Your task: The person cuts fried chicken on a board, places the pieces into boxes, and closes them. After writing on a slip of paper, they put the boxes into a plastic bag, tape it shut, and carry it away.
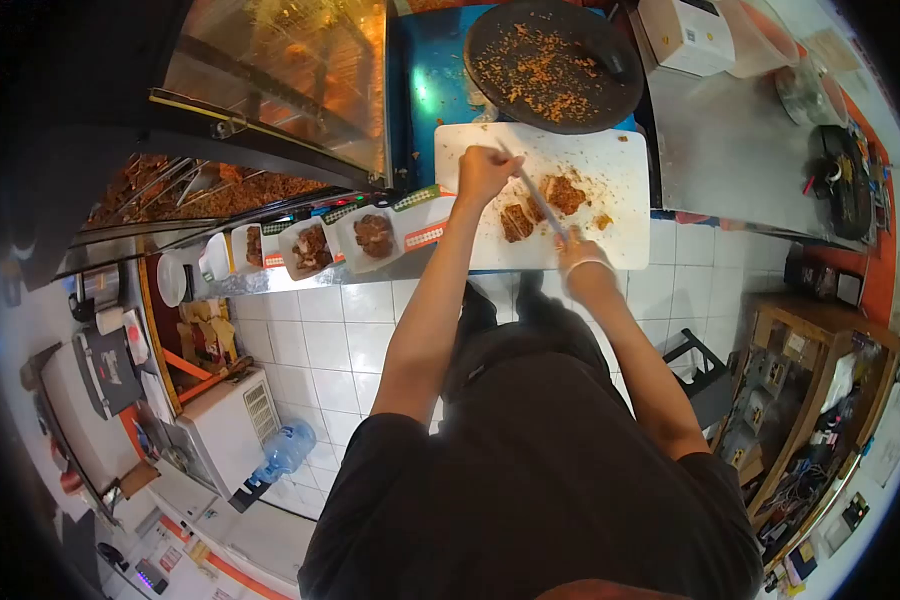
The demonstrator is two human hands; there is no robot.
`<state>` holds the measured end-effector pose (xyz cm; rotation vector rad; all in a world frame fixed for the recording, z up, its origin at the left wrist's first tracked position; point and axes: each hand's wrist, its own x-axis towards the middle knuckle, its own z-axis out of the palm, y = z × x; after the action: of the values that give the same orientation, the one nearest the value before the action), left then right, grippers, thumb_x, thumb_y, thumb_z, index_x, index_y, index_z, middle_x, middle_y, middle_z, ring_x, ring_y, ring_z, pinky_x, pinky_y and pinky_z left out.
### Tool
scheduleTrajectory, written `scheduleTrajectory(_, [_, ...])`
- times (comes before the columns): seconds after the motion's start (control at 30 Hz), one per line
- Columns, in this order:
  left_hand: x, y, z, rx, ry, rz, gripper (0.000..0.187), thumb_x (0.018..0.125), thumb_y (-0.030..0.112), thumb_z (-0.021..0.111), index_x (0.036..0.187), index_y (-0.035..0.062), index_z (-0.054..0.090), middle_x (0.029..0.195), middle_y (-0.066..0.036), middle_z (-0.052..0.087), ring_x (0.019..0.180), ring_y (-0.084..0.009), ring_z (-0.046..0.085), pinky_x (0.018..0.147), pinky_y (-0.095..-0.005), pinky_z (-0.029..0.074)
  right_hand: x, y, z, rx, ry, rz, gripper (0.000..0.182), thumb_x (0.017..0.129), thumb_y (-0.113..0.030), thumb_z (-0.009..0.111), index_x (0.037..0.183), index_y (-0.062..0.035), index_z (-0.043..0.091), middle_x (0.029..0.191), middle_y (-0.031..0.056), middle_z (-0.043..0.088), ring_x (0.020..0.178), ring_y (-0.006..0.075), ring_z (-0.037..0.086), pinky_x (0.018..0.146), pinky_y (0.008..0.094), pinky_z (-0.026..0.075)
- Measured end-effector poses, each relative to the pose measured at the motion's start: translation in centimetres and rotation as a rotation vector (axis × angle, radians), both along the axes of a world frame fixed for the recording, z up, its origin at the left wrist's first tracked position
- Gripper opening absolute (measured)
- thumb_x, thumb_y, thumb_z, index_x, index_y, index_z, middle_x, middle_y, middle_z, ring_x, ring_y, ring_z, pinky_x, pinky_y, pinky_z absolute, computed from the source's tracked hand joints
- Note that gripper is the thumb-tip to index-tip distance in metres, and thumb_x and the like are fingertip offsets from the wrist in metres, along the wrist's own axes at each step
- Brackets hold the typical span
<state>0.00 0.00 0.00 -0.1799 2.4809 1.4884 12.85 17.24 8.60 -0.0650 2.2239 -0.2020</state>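
My right hand (585, 268) is closed around the handle of a long knife (540, 195). The blade slants up and left across a white cutting board (625, 165). My left hand (485, 174) is closed near the blade's far end, its fingertips seeming to pinch the blade. Under and beside the blade lie browned fried meat pieces: a cut piece (517, 222) on the left and a crumbly piece (566, 194) on the right. Crumbs and a small scrap (604, 221) are scattered over the board.
A round dark board (555, 65) covered in crumbs sits beyond the cutting board. Paper trays of food, including a nearer tray (373, 242), line the counter at left, below a glass display case (280, 60). A steel counter (750, 150) extends right.
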Motion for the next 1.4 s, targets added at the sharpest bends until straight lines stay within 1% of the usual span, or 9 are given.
scheduleTrajectory(0.07, [-1.0, 1.2, -0.2, 0.102, -0.014, -0.094, 0.026, 0.078, 0.024, 0.078, 0.079, -0.0014, 0.074, 0.067, -0.008, 0.071, 0.063, -0.013, 0.069, 0.057, -0.026, 0.053, 0.4, 0.2, 0.0, -0.032, 0.128, -0.45, 0.04, 0.101, -0.039, 0.035, 0.125, -0.0084, 0.044, 0.109, 0.0256, 0.063, 0.104, 0.0413, 0.061, 0.087, 0.0486, 0.05])
scheduleTrajectory(0.17, [-0.5, 6.2, -1.4, 0.106, 0.001, -0.147, 0.021, 0.075, 0.022, 0.078, 0.073, 0.0009, 0.075, 0.063, -0.008, 0.07, 0.054, -0.0148, 0.066, 0.058, -0.0273, 0.053, 1.4, 3.3, -0.9, 0.071, 0.157, -0.494, 0.039, 0.101, -0.039, 0.033, 0.12, -0.0073, 0.045, 0.102, 0.0254, 0.065, 0.101, 0.0424, 0.062, 0.084, 0.0501, 0.05])
scheduleTrajectory(0.37, [-0.4, 5.5, -4.5, -0.047, 0.004, -0.121, 0.025, 0.077, 0.024, 0.078, 0.072, 0.0002, 0.073, 0.065, -0.008, 0.07, 0.053, -0.0128, 0.064, 0.054, -0.0277, 0.051, 2.4, 4.1, -11.5, 0.006, 0.224, -0.405, 0.034, 0.1, -0.035, 0.037, 0.117, -0.0077, 0.046, 0.104, 0.0237, 0.066, 0.1, 0.0423, 0.062, 0.085, 0.0513, 0.049])
scheduleTrajectory(0.67, [-1.6, 6.6, -1.6, 0.036, -0.014, -0.064, 0.021, 0.076, 0.023, 0.078, 0.073, 0.0025, 0.074, 0.064, -0.006, 0.07, 0.056, -0.0136, 0.066, 0.058, -0.0283, 0.052, -0.4, 5.1, -2.2, -0.055, 0.231, -0.447, 0.037, 0.1, -0.037, 0.038, 0.117, -0.0057, 0.051, 0.1, 0.0244, 0.066, 0.096, 0.0421, 0.064, 0.081, 0.0505, 0.051])
scheduleTrajectory(1.07, [-2.4, 8.9, -4.2, -0.299, 0.042, -0.077, 0.023, 0.078, 0.025, 0.075, 0.071, 0.0037, 0.072, 0.066, -0.007, 0.07, 0.061, -0.0224, 0.068, 0.062, -0.0351, 0.053, -0.2, 5.8, -8.8, -0.119, 0.238, -0.535, 0.039, 0.099, -0.034, 0.041, 0.118, -0.0007, 0.049, 0.092, 0.0264, 0.065, 0.09, 0.0433, 0.063, 0.078, 0.0515, 0.05])
scheduleTrajectory(1.1, [-2.1, 8.6, -3.7, -0.3, 0.05, -0.071, 0.023, 0.078, 0.025, 0.075, 0.071, 0.0037, 0.072, 0.066, -0.007, 0.07, 0.061, -0.0224, 0.068, 0.062, -0.0351, 0.053, -0.3, 6.6, -9.2, -0.123, 0.246, -0.53, 0.039, 0.099, -0.034, 0.041, 0.118, -0.0007, 0.049, 0.092, 0.0264, 0.065, 0.09, 0.0433, 0.063, 0.078, 0.0515, 0.05])
scheduleTrajectory(1.13, [-1.6, 8.1, -3.2, -0.251, 0.038, -0.058, 0.024, 0.08, 0.026, 0.073, 0.073, 0.003, 0.073, 0.067, -0.008, 0.07, 0.061, -0.0228, 0.068, 0.062, -0.036, 0.053, -0.9, 7.5, -8.2, -0.106, 0.394, -0.147, 0.039, 0.099, -0.035, 0.041, 0.119, -0.002, 0.049, 0.092, 0.0263, 0.065, 0.091, 0.0428, 0.064, 0.079, 0.0509, 0.05])
scheduleTrajectory(1.23, [0.2, 6.0, -1.3, -0.002, 0.047, 0.029, 0.028, 0.09, 0.025, 0.062, 0.085, 0.0005, 0.073, 0.069, -0.01, 0.07, 0.056, -0.0191, 0.064, 0.057, -0.0336, 0.05, -4.6, 8.5, -2.6, -0.052, 0.221, -0.285, 0.04, 0.099, -0.037, 0.042, 0.122, -0.0058, 0.051, 0.094, 0.0258, 0.066, 0.091, 0.037, 0.066, 0.08, 0.0489, 0.051])
scheduleTrajectory(1.4, [7.6, -0.4, 3.7, 0.222, -0.022, 0.064, 0.032, 0.1, 0.024, 0.049, 0.11, -0.0009, 0.067, 0.081, -0.01, 0.07, 0.055, -0.0091, 0.054, 0.052, -0.0234, 0.045, -8.5, 10.7, -5.8, 0.105, 0.574, 0.114, 0.05, 0.093, -0.043, 0.047, 0.123, -0.0033, 0.053, 0.119, 0.02, 0.058, 0.106, 0.0374, 0.056, 0.092, 0.0415, 0.046])
